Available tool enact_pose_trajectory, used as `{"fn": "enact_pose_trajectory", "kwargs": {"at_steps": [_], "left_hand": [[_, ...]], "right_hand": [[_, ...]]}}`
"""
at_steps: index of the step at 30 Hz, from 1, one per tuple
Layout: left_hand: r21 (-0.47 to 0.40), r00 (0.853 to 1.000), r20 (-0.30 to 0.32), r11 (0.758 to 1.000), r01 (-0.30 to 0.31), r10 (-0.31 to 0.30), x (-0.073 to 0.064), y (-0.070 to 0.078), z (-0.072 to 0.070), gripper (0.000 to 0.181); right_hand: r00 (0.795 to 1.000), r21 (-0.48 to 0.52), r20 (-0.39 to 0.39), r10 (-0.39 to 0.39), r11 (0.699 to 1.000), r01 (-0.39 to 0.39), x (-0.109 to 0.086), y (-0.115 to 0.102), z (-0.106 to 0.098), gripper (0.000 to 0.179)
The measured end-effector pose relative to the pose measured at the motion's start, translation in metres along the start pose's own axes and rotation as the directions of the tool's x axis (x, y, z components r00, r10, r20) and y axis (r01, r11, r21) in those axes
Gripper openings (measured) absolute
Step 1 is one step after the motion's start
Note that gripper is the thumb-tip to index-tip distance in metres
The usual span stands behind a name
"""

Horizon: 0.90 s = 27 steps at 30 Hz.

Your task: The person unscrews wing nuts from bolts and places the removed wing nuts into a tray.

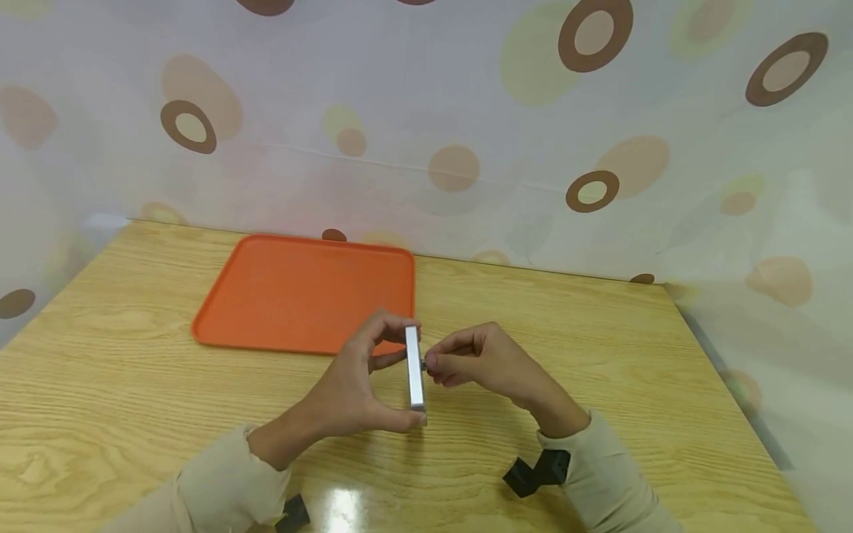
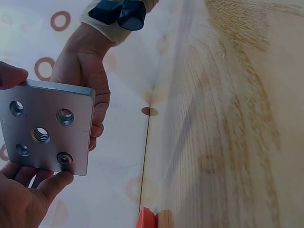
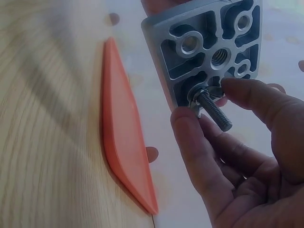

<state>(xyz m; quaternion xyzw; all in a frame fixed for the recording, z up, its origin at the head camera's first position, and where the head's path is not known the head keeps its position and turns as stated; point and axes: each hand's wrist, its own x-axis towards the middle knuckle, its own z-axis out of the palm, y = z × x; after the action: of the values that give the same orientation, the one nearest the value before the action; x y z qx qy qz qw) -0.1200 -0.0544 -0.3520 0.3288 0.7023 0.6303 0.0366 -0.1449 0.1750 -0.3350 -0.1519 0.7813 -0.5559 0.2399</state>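
Observation:
A square silver metal plate (image 1: 415, 368) stands nearly edge-on above the table, gripped at opposite edges by my left hand (image 1: 349, 392). Its smooth face (image 2: 76, 137) has several holes, and a bolt head (image 2: 64, 158) sits in one corner hole. On the ribbed back (image 3: 159, 33), a threaded bolt (image 3: 216, 114) sticks out of that corner. A wing nut (image 3: 216, 91) sits on this bolt, close against the plate. My right hand (image 1: 496, 368) pinches the wing nut between thumb and fingertips.
Behind the hands, an orange tray (image 1: 306, 296) lies on the wood-grain table (image 1: 133, 385). A patterned cloth (image 1: 413, 96) hangs along the back and sides. Dark wrist devices (image 1: 536, 474) sit at both cuffs.

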Motion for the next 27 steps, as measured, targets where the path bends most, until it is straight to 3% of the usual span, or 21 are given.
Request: {"fn": "enact_pose_trajectory", "kwargs": {"at_steps": [6,22,27], "left_hand": [[0.002,1.000,0.001,1.000,0.010,-0.010,0.0001,-0.0003,0.0006,0.078],[-0.009,1.000,0.007,1.000,0.024,-0.024,-0.0006,0.0007,-0.0009,0.080],[-0.008,1.000,0.003,1.000,0.015,-0.015,-0.0002,0.0005,-0.0011,0.080]], "right_hand": [[1.000,-0.005,-0.003,-0.006,1.000,0.006,-0.0014,-0.0023,0.0011,0.029],[0.997,-0.060,0.030,-0.073,0.995,0.075,-0.0002,-0.0034,0.0023,0.039],[0.998,0.049,0.069,-0.011,0.999,0.008,0.0010,-0.0014,-0.0036,0.042]]}}
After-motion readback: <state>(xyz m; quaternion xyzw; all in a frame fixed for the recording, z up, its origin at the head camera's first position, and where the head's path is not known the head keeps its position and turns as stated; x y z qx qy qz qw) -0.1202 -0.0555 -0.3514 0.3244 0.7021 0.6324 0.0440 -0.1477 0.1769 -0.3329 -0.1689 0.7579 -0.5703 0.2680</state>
